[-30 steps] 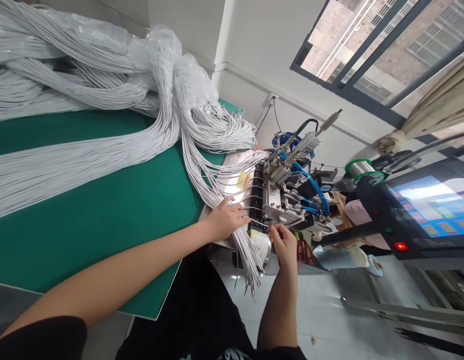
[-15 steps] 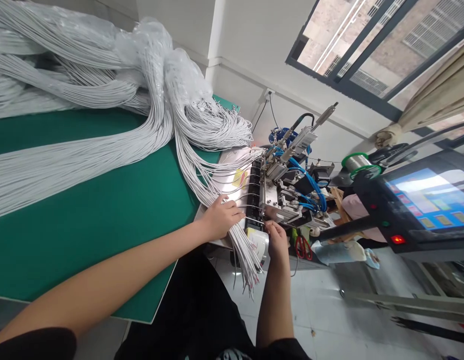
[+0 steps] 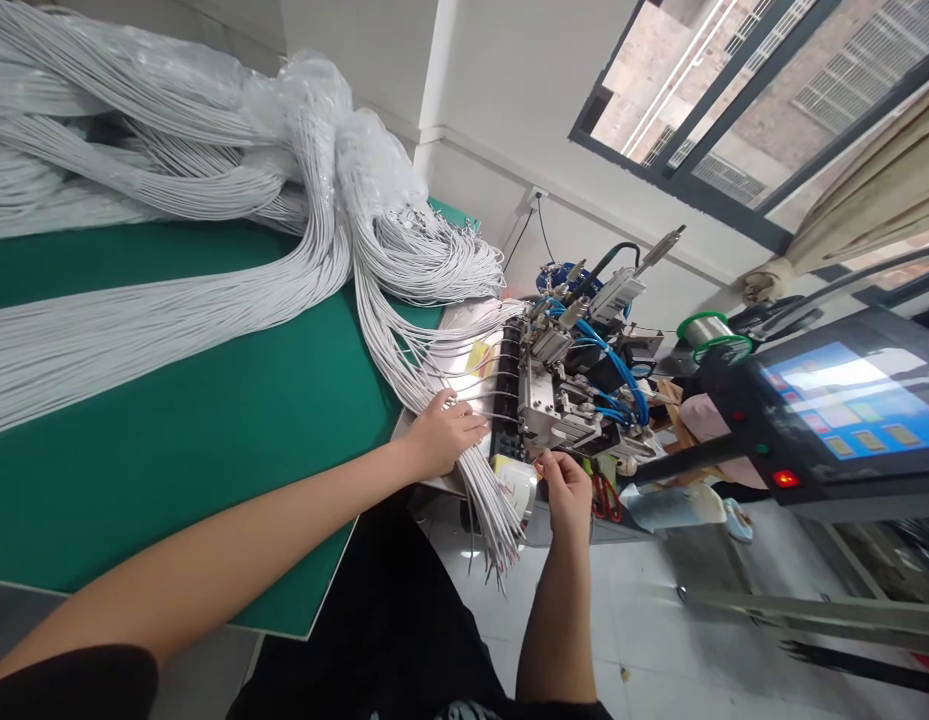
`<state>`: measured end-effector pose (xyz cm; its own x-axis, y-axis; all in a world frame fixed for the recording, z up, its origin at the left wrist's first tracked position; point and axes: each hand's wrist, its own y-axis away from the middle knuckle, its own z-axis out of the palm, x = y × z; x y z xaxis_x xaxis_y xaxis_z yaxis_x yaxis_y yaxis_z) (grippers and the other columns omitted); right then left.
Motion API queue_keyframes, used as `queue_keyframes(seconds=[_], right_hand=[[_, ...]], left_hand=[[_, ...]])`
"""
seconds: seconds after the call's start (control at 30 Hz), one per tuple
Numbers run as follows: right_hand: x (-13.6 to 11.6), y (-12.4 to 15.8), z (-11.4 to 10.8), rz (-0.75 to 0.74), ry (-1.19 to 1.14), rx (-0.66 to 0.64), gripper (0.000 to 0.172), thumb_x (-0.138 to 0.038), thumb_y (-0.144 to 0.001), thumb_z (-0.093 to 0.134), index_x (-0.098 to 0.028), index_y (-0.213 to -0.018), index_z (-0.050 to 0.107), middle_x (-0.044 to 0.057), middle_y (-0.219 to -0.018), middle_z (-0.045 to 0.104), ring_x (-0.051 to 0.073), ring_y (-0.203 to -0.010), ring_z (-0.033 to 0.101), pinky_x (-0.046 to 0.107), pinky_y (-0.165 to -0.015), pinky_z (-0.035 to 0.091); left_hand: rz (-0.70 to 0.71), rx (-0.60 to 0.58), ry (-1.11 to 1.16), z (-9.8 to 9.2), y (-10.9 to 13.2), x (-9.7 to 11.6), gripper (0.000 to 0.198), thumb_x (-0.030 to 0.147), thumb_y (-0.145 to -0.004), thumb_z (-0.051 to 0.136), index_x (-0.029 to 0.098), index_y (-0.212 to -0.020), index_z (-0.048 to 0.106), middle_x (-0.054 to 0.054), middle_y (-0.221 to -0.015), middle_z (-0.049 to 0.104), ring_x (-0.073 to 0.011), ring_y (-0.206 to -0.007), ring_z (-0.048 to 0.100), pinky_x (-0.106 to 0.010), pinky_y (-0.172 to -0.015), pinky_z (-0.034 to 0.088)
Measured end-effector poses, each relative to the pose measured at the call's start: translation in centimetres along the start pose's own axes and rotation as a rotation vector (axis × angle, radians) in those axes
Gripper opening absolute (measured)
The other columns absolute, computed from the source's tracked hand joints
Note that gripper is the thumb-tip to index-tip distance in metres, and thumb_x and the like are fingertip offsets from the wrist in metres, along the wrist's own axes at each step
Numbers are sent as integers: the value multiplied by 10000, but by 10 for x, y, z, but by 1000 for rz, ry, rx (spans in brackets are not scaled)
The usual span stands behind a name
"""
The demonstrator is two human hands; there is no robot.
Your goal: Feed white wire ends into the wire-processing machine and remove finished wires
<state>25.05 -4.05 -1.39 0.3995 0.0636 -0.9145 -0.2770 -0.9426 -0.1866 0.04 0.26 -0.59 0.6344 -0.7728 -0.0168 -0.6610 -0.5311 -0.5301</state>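
Observation:
My left hand is closed over a bundle of thin white cables, whose loose ends hang past the table's edge. At the near end of a bench-top machine with metal cylinders and blue air tubes, the thumb and fingers of my right hand are pinched together. What they hold is too small to make out. Several single cables run from the bundle into the black slotted holder along the machine's front. A white rounded part sits just below that holder, between my hands.
More white cables, partly wrapped in plastic, lie on the green tabletop. Red-handled scissors are right of my right hand. A control screen and a solder wire spool stand at the right.
My right hand has shifted slightly right and down from the holder. The cable stretched between both hands is no longer visible there. My left hand stays on the bundle.

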Motion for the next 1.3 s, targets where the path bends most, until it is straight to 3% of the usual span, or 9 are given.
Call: queue_keyframes(seconds=[0.1, 0.27, 0.33, 0.6, 0.7, 0.97, 1.3], right_hand=[[-18, 10, -9, -90, 68, -62, 311, -449, -834, 619, -162, -715, 616, -12, -610, 522, 123, -559, 435, 239, -529, 343], [-47, 24, -16, -290, 207, -358, 188, -365, -845, 643, -183, -804, 669, 15, -698, 594, 137, -596, 475, 253, -556, 370], [-53, 27, -13, -342, 254, -397, 156, -345, -841, 655, -191, -827, 679, 17, -715, 601, 136, -597, 473, 257, -569, 376], [-42, 17, 0, -344, 341, -249, 206, -339, -908, 541, -188, -791, 618, 21, -712, 574, 154, -637, 501, 269, -614, 398], [-37, 12, -1, -313, 333, -184, 221, -373, -912, 528, -191, -807, 597, 23, -712, 570, 162, -647, 505, 270, -612, 394], [-37, 14, -4, -190, 227, -270, 250, -425, -905, 531, -197, -812, 573, 11, -691, 535, 154, -617, 464, 259, -554, 345], [-36, 14, 4, -189, 94, -240, 214, -405, -897, 529, -200, -858, 578, 6, -692, 532, 151, -612, 471, 259, -553, 357]], left_hand=[[23, 36, -18, 0, 0, 0, 330, 77, -817, 512, 170, -1105, 643, -70, -1076, 689, -209, -977, 581, -464, -991, 239], [31, 110, -73, -2, -1, 0, 266, 115, -909, 473, 200, -1086, 653, -15, -825, 670, -164, -798, 585, -448, -975, 272], [36, 130, -83, -2, -1, 0, 244, 142, -932, 470, 206, -1082, 652, -5, -798, 659, -154, -772, 579, -439, -976, 277], [6, 195, -53, -2, -2, 2, 203, 248, -977, 476, 189, -1080, 641, -4, -846, 685, -135, -781, 598, -415, -1009, 271], [-15, 220, -37, -3, -2, 3, 191, 216, -979, 464, 198, -968, 654, 9, -821, 687, -130, -796, 603, -413, -1028, 259], [55, 274, 26, -10, -1, 1, 241, 141, -970, 428, 205, -849, 626, 34, -736, 655, -110, -752, 577, -397, -996, 276], [59, 210, 27, -9, -1, 0, 257, 124, -959, 413, 193, -812, 612, 23, -737, 640, -118, -745, 559, -411, -1006, 249]])
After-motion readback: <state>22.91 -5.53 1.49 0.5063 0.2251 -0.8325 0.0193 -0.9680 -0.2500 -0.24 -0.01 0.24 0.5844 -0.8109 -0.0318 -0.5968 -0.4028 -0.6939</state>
